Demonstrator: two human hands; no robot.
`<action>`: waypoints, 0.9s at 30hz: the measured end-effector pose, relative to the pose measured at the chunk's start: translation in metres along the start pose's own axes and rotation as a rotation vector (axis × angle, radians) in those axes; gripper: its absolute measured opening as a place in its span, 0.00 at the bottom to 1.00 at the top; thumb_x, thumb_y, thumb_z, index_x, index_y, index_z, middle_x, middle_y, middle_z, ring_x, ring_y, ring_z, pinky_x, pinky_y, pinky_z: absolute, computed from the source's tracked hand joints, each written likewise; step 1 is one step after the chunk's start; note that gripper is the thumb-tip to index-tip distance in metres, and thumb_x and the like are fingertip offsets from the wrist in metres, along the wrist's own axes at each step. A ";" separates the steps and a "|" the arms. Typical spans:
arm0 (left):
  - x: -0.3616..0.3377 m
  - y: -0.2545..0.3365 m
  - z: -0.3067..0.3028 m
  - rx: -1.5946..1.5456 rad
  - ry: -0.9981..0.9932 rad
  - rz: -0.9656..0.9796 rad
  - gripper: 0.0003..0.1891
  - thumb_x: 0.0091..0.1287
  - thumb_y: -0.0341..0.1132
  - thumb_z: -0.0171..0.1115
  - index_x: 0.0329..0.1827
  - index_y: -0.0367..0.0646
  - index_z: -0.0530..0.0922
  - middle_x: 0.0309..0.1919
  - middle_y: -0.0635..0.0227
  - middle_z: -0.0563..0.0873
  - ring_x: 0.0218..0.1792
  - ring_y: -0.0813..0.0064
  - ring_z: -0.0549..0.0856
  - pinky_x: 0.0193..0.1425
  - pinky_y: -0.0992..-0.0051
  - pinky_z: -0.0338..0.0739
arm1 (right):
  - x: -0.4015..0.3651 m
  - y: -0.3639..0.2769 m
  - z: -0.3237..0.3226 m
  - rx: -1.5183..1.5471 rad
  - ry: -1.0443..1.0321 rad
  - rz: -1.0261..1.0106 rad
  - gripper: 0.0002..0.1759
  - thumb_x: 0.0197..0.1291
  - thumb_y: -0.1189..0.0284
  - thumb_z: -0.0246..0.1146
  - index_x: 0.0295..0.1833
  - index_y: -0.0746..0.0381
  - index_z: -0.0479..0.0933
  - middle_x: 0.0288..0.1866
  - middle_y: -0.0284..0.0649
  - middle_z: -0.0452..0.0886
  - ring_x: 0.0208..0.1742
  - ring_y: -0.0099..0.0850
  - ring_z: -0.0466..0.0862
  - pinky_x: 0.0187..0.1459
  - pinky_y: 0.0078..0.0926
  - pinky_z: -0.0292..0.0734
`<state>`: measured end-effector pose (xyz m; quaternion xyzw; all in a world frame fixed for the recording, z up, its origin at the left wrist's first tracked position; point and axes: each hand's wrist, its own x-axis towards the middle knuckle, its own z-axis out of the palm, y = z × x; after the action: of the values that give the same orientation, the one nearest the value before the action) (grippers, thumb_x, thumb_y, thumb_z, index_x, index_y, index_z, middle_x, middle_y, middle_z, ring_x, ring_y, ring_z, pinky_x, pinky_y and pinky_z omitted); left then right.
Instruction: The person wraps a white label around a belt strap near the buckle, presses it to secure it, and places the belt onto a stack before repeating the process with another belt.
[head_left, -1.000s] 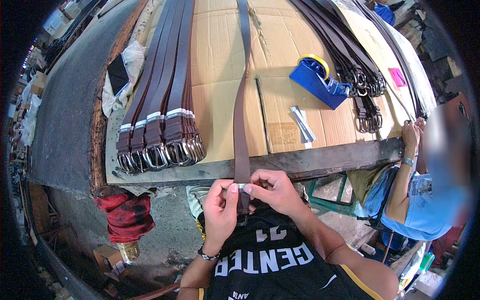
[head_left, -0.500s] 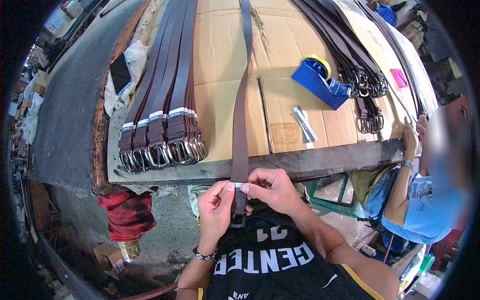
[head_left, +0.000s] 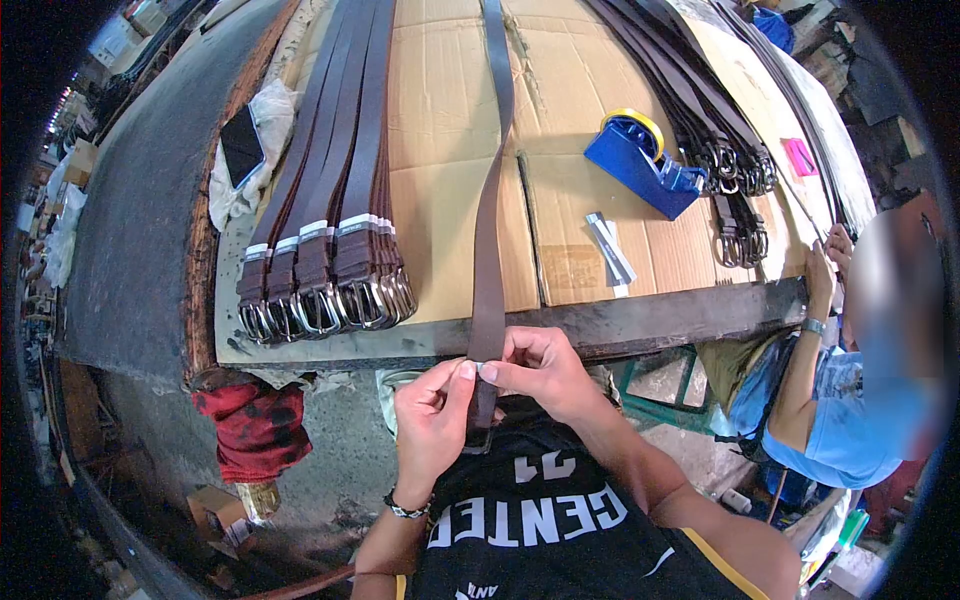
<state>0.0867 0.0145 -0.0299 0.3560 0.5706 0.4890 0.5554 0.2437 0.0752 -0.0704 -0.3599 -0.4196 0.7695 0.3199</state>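
A brown belt (head_left: 488, 250) runs down the middle of the cardboard-covered table and over its front edge, its buckle end (head_left: 480, 425) against my black shirt. Around the belt near the buckle is a small white paper band, mostly hidden by my thumbs. My left hand (head_left: 435, 405) pinches the belt and band from the left side. From the right, my right hand (head_left: 540, 375) presses its thumb on the band, fingers closed around the belt's edge. Both thumbtips nearly meet there.
Stacked belts with white bands (head_left: 320, 265) lie at left. On the right are a blue tape dispenser (head_left: 640, 170), white paper strips (head_left: 608, 250) and more buckled belts (head_left: 735, 170). A phone (head_left: 241, 148) rests on plastic at far left. Another person (head_left: 830, 400) stands at the right.
My thumbs have drawn closer together over the white band, covering more of it. The hanging belt has shifted slightly right, and my right hand has moved up a little.
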 end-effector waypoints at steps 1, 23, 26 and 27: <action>0.000 0.000 0.002 -0.025 0.012 0.001 0.14 0.79 0.33 0.55 0.40 0.30 0.81 0.27 0.64 0.87 0.24 0.76 0.87 0.28 0.77 0.83 | 0.000 0.000 -0.001 -0.005 0.004 -0.003 0.16 0.64 0.70 0.72 0.28 0.59 0.73 0.25 0.23 0.74 0.27 0.10 0.68 0.26 0.14 0.60; -0.012 -0.017 0.005 -0.092 0.142 0.056 0.05 0.73 0.23 0.61 0.45 0.29 0.83 0.33 0.67 0.87 0.32 0.82 0.85 0.38 0.80 0.82 | 0.008 0.002 -0.001 -0.042 -0.067 -0.115 0.13 0.67 0.72 0.69 0.32 0.62 0.73 0.27 0.29 0.80 0.27 0.13 0.79 0.27 0.15 0.75; -0.010 -0.018 0.007 -0.107 0.147 0.062 0.05 0.72 0.23 0.61 0.43 0.30 0.83 0.32 0.67 0.87 0.30 0.82 0.85 0.36 0.80 0.82 | 0.007 0.003 -0.003 -0.014 -0.067 -0.082 0.14 0.67 0.71 0.69 0.32 0.62 0.73 0.27 0.29 0.80 0.26 0.13 0.78 0.27 0.14 0.74; -0.010 -0.018 0.007 -0.109 0.153 0.062 0.04 0.72 0.23 0.61 0.42 0.30 0.83 0.32 0.67 0.87 0.30 0.82 0.84 0.35 0.81 0.82 | 0.006 0.001 -0.002 -0.010 -0.064 -0.084 0.14 0.67 0.71 0.69 0.31 0.62 0.73 0.27 0.29 0.80 0.26 0.13 0.78 0.26 0.14 0.73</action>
<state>0.0973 0.0018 -0.0432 0.3045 0.5725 0.5620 0.5135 0.2418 0.0802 -0.0739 -0.3186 -0.4480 0.7646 0.3364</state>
